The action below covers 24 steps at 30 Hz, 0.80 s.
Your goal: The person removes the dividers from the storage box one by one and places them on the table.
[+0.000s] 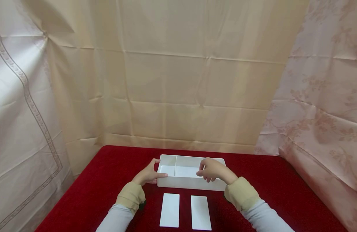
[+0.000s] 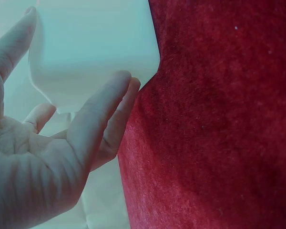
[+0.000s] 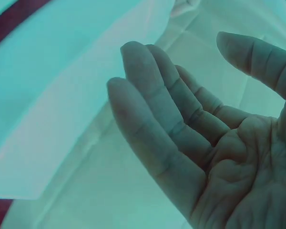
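A long white box [image 1: 184, 183] with an upright divider [image 1: 175, 166] across its left part stands on the red cloth. My left hand [image 1: 149, 174] grips the box's left end, its thumb over the near rim and a finger at the far corner. In the left wrist view, fingertips touch the white end wall [image 2: 95, 38]. Over the right part of the box hovers my right hand [image 1: 211, 169], fingers loosely bent and nothing held. The right wrist view shows its empty palm and parted thumb; in the head view it hides part of the box's interior.
Two flat white rectangular panels, one on the left [image 1: 170, 210] and one on the right [image 1: 200, 212], lie side by side in front of the box. Red cloth [image 1: 108, 180] covers the table. Beige curtains [image 1: 181, 80] hang behind it, with patterned ones at both sides.
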Available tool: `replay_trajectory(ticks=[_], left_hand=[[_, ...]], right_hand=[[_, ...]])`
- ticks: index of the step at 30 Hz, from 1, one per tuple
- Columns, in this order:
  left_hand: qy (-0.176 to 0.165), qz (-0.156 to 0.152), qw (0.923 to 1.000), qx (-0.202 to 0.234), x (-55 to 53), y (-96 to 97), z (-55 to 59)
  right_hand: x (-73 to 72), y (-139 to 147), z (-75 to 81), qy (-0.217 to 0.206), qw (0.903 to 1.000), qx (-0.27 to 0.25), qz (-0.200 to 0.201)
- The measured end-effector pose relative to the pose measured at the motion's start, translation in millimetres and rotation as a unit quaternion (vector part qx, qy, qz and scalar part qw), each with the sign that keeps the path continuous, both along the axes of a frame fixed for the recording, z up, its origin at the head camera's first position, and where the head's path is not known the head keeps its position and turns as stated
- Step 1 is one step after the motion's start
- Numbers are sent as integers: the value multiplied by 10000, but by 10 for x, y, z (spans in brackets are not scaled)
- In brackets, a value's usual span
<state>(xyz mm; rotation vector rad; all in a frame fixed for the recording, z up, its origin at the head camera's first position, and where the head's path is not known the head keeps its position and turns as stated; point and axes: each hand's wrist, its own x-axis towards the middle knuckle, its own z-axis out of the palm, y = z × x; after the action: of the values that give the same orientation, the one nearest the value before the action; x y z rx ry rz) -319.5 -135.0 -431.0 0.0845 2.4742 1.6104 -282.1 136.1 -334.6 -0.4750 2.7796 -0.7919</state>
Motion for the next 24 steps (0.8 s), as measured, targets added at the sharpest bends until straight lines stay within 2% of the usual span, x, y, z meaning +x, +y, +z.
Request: replay_trajectory(ticks=[5,10,17,24], left_hand=[[-10,9,10000,8,1,-12,-3],[16,-4,10000,39,12,-26,-8],[35,5,10000,24,34,-70,-21],[5,-52,9999,113,10,-36,-27]], right_hand=[[-182,-145,189,-3,9998,132,170],[-321,-297,289,-74,9996,5,288],[-471,-520,298,-189,9991,-92,370],[-649,-635,234,-345,9989,-278,159]])
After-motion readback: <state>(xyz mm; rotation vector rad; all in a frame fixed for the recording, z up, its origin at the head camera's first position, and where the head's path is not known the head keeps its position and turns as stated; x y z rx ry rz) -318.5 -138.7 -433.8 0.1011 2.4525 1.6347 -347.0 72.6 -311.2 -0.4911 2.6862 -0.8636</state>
